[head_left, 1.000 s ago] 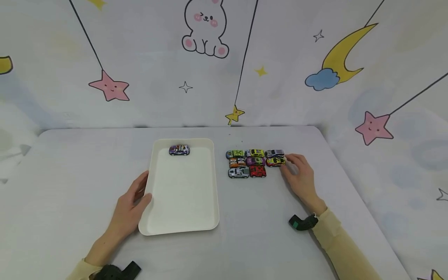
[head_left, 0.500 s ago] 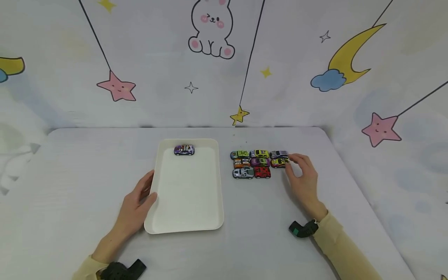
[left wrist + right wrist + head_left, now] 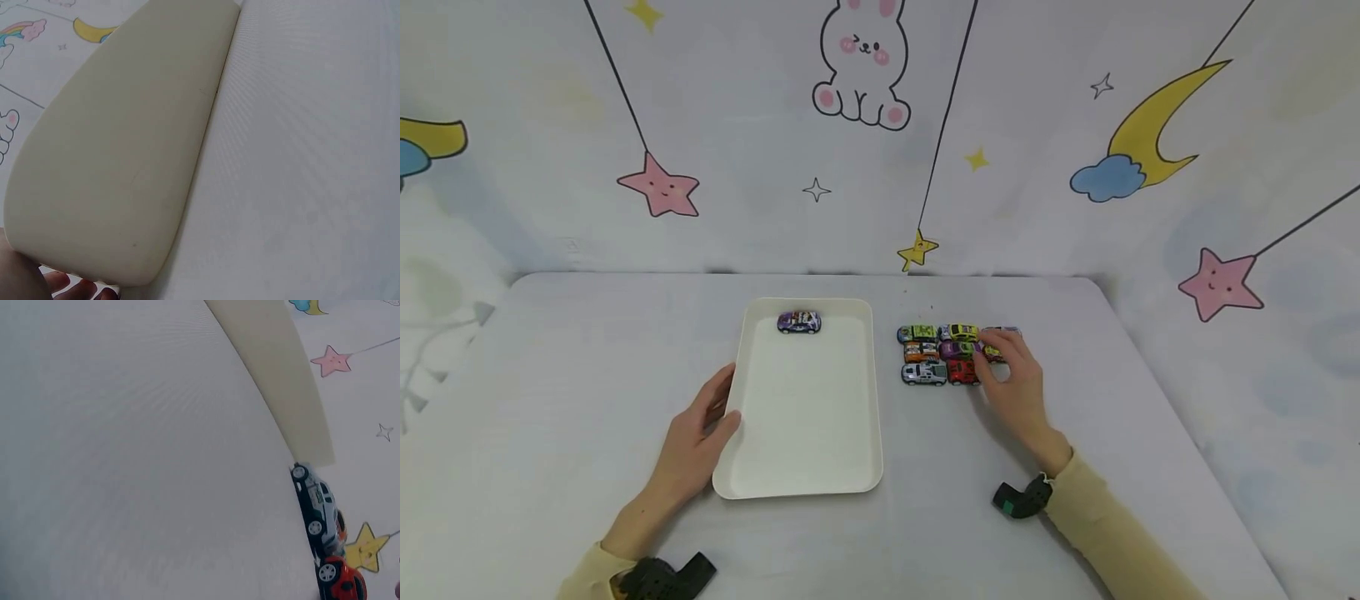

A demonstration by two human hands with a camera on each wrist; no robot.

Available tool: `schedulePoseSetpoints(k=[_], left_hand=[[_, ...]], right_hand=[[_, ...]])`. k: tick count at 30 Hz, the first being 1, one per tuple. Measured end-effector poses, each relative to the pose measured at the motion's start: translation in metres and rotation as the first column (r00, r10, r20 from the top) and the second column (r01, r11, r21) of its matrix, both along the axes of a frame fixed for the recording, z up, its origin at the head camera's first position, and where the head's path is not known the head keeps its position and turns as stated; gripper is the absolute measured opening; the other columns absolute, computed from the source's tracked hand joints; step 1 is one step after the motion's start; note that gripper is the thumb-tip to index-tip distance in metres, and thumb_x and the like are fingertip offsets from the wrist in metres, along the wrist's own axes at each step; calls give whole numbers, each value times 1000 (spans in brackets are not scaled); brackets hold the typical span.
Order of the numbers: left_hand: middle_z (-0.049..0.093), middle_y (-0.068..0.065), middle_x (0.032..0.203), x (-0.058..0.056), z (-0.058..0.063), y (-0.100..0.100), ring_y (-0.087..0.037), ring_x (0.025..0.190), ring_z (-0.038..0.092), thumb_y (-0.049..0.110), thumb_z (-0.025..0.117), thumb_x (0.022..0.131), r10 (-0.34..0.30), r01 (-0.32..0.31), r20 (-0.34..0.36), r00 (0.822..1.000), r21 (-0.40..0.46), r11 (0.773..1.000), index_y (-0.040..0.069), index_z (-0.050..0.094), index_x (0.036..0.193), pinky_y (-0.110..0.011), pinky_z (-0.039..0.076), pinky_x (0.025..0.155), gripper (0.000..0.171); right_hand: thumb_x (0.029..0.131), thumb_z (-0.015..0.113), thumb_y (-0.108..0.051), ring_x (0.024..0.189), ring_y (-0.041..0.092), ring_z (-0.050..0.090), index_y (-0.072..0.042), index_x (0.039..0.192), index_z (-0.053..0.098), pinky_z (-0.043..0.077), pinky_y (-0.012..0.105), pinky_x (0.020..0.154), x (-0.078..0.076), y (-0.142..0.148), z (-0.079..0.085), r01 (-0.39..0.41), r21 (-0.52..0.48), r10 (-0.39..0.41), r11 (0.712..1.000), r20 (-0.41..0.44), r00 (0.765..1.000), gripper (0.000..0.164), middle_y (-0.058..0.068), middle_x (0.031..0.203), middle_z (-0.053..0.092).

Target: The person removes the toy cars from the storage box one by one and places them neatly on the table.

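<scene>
My left hand (image 3: 688,454) holds the white tray (image 3: 805,400) by its left side, thumb on the rim and fingers along the outer wall. In the left wrist view, fingertips (image 3: 81,289) show at the tray's lower end. Inside the tray, near its far edge, lies a purple toy car (image 3: 799,322). My right hand (image 3: 1018,392) reaches over the right side of a group of toy cars, thumb and forefinger apart beside the purple-and-green car (image 3: 957,350). It partly covers a yellow car (image 3: 996,355) and a silver one (image 3: 1013,331).
Several toy cars sit packed in rows right of the tray: green (image 3: 917,333), yellow (image 3: 961,332), orange (image 3: 921,352), silver (image 3: 923,373) and red (image 3: 962,372). A white-covered table (image 3: 925,517) meets a patterned backdrop (image 3: 737,125) behind.
My right hand has moved left from the right end of the car group to over its middle. My left hand stays on the tray. The head view has shifted slightly.
</scene>
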State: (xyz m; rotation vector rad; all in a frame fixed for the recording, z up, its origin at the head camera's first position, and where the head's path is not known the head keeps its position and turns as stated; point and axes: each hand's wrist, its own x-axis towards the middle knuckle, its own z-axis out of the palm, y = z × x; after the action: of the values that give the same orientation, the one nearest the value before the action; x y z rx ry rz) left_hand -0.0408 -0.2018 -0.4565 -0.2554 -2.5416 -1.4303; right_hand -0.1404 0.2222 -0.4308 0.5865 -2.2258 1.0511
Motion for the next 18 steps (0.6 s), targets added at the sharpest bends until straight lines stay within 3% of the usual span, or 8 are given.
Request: schedulePoseSetpoints(k=[4,8,10,13,18], left_hand=[[46,-24,150,1,0,-1,-44,127,55,6,53,101,3,-3,3,1000,-3,1000,10,32,156,1,33,97,60],[46,-24,150,1,1,-1,-44,127,55,6,53,101,0,0,2,1000,-4,1000,8,32,156,1,33,97,60],[46,-24,150,1,1,-1,-44,127,55,6,53,101,-1,1,2,1000,-5,1000,6,32,156,1,33,97,59],[47,-24,150,1,1,-1,-43,126,56,7,53,100,1,-1,1,1000,-7,1000,6,33,156,1,33,96,59],[47,-24,150,0,0,-1,-43,126,56,6,54,100,-4,4,-7,1000,1,1000,6,33,156,0,34,97,60]], right_hand=[[85,72,5,93,29,64,4,115,69,49,30,73,-4,-16,4,-46,34,46,998,8,999,30,15,117,66],[87,71,3,96,27,65,0,116,70,51,33,74,-9,-38,11,-118,35,118,992,10,993,30,12,117,66],[88,71,2,106,26,65,-2,117,70,54,41,82,-12,-51,17,-157,30,156,987,15,988,29,11,117,66],[89,70,0,106,26,66,-4,118,69,55,48,84,-15,-71,26,-210,56,209,976,36,977,29,10,117,66],[91,69,-2,104,26,66,-2,118,68,58,46,82,-20,-102,43,-295,136,289,946,64,955,27,13,118,66]])
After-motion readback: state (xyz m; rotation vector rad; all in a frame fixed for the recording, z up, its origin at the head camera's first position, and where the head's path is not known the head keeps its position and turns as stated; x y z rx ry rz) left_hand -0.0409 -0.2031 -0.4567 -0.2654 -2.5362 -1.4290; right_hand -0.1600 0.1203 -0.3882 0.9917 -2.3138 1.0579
